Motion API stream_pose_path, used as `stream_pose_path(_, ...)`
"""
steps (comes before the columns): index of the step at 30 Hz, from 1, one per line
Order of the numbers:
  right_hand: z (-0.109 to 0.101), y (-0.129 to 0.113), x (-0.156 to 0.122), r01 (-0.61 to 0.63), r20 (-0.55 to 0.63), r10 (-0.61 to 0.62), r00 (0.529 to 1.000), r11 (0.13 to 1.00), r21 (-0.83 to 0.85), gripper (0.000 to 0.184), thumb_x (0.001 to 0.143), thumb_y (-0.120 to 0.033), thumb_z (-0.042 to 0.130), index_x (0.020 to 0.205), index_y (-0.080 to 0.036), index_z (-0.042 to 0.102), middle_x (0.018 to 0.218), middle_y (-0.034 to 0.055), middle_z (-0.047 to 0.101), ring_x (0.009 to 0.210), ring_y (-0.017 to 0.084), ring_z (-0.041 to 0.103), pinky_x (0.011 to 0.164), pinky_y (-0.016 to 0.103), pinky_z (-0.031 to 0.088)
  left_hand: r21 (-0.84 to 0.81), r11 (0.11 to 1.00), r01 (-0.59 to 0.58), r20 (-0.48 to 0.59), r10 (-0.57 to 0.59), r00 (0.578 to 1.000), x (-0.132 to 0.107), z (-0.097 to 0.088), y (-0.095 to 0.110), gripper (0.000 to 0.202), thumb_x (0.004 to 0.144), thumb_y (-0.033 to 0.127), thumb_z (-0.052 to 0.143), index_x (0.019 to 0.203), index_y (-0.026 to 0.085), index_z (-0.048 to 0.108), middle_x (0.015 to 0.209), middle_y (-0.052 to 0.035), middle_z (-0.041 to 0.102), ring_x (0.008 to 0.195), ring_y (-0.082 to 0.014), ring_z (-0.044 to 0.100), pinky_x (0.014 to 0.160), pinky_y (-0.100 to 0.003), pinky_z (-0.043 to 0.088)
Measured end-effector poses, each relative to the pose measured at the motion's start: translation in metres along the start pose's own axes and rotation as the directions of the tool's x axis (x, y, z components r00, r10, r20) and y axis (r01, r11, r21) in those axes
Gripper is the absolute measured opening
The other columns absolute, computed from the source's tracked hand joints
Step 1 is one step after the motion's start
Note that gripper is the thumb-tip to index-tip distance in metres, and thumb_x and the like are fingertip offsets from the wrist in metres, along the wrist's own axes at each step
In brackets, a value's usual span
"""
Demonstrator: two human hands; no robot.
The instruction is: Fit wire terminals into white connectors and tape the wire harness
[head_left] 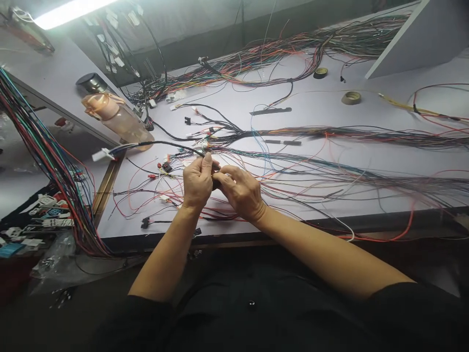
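At the six o'clock edge of the white bench (330, 115), what were the hands on?

— Both met on one black-sheathed cable (164, 143). The left hand (197, 183) had its fingers curled shut around it, thumb pressed on top. The right hand (240, 191) touched the left at its three o'clock, fingers closed in a pinch on the same stretch.

And where did that cable run?

— From the hands it arched toward ten o'clock and ended in a white connector (101, 155) that overhung the bench's left edge. A small dark thing sat between the two palms; I could not tell what it was.

What lay around them?

— Loose coloured wires (293, 171) spread under the hands and on toward three o'clock. A peach-tinted bottle (119, 120) was at ten o'clock, just past the connector. A tape roll (351, 98) and a darker roll (320, 73) sat well apart from the hands at one o'clock. A thick hanging wire bundle (54, 166) dropped past the bench at nine o'clock, above a scatter of white connector housings (40, 208)
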State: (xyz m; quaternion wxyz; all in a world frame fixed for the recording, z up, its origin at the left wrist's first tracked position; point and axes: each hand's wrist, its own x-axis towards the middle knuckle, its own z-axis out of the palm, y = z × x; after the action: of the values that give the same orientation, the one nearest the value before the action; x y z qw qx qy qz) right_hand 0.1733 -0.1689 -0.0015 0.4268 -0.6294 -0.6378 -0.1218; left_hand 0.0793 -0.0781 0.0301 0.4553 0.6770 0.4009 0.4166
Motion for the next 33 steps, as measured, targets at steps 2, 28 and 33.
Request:
stream_pose_path(2, -0.003, 0.003, -0.002, 0.015, -0.03, -0.013, 0.999, 0.996, 0.092, 0.021, 0.097, -0.019, 0.042, 0.11, -0.022, 0.058, 0.106, 0.0054, 0.066, 0.094, 0.015, 0.061, 0.081, 0.028, 0.045, -0.075, 0.997, 0.035, 0.008, -0.034, 0.999, -0.001, -0.001, -0.005, 0.039, 0.083, 0.052, 0.06, 0.069, 0.016, 0.066, 0.055, 0.0005, 0.052, 0.048, -0.0092, 0.043, 0.046, -0.023, 0.034)
stream_pose_path(28, -0.058, 0.028, 0.041, -0.25, 0.538, 0.066, 0.84, 0.928, 0.277, 0.01, 0.081, -0.024, 0.061, 0.077, -0.016, 0.064, 0.105, 0.0044, 0.06, 0.074, 0.01, 0.054, 0.066, 0.026, 0.041, -0.06, 0.997, -0.055, 0.135, 0.063, 0.989, -0.002, -0.013, -0.01, 0.039, 0.092, 0.046, 0.049, 0.072, 0.016, 0.064, 0.067, -0.0028, 0.062, 0.062, -0.0117, 0.056, 0.066, -0.026, 0.046)
stream_pose_path(33, -0.075, 0.025, 0.065, 0.015, 0.678, 0.039, 0.734, 0.997, -0.073, 0.016, 0.081, -0.025, 0.059, 0.094, -0.021, 0.067, 0.1, 0.003, 0.063, 0.065, 0.012, 0.05, 0.054, 0.028, 0.027, -0.091, 0.994, -0.058, 0.175, 0.073, 0.982, -0.002, -0.013, -0.012, 0.039, 0.092, 0.045, 0.049, 0.07, 0.016, 0.064, 0.066, -0.0027, 0.062, 0.063, -0.0125, 0.058, 0.068, -0.026, 0.047)
